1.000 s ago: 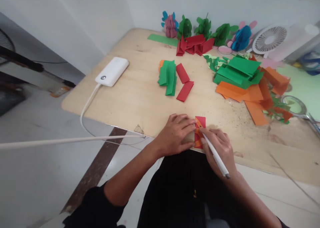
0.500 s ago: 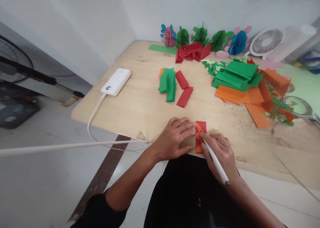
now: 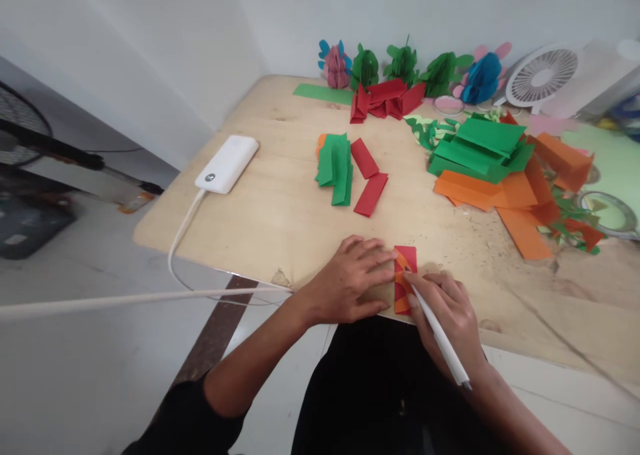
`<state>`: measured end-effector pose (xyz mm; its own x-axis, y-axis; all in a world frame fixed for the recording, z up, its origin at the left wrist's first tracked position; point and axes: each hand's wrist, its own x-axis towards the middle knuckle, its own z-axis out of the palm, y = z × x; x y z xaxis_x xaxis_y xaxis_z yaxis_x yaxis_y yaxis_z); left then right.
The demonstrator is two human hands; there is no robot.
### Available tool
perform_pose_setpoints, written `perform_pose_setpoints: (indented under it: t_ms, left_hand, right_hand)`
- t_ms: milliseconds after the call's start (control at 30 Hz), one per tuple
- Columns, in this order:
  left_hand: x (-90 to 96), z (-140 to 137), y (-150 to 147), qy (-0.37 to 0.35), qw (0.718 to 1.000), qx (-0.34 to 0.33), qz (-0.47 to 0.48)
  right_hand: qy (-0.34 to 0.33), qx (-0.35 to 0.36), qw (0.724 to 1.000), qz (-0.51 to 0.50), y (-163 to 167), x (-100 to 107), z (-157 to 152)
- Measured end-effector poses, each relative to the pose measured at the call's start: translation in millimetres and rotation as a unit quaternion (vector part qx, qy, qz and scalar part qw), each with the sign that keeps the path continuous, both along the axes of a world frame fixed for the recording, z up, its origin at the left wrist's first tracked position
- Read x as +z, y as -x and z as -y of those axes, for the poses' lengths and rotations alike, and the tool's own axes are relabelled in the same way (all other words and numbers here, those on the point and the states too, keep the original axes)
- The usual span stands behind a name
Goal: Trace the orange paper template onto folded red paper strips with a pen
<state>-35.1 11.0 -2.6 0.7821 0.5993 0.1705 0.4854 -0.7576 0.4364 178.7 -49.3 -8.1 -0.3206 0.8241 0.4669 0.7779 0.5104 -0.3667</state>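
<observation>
A folded red paper piece point(image 3: 409, 251) lies at the table's front edge with an orange paper cutout point(image 3: 401, 263) on top of it. My right hand point(image 3: 447, 315) grips a white pen point(image 3: 440, 335), its tip down at the orange cutout. My left hand point(image 3: 350, 278) lies flat with fingers spread, fingertips touching the left edge of the papers. Beyond the hands are two red folded strips point(image 3: 371, 194) and a small stack of green folded paper point(image 3: 341, 172), with a bit of orange showing behind it.
A white power bank point(image 3: 227, 165) with a cable rests at left. Green folded papers point(image 3: 483, 147) and orange papers point(image 3: 525, 232) are heaped at right among scraps. Along the wall stand several paper figures point(image 3: 365, 68) and a white fan point(image 3: 543, 78); red folded papers point(image 3: 387, 98) lie before them.
The view has shifted slightly. Both hands stay at the red and orange papers, and the pen remains at the orange cutout with hardly any visible movement.
</observation>
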Motion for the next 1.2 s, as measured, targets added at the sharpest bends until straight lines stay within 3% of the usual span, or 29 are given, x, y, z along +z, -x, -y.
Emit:
perform_pose_setpoints:
  t_ms: [600,867,1200]
  left_hand:
    - [1.1,-13.1,8.7,-0.009,0.998,-0.05,-0.033]
    - [2.4,-12.9,8.5,0.0,0.998,-0.049,-0.027]
    - [3.1,-13.5,8.4,0.008,0.998,-0.049,-0.029]
  right_hand:
    - [0.019,-0.008,1.0,0.0,-0.3,1.8,0.0]
    - [0.11,-0.034,0.989,-0.091,1.9,15.6,-9.2]
    - [0.117,-0.053,0.987,-0.101,9.9,14.5,-22.5]
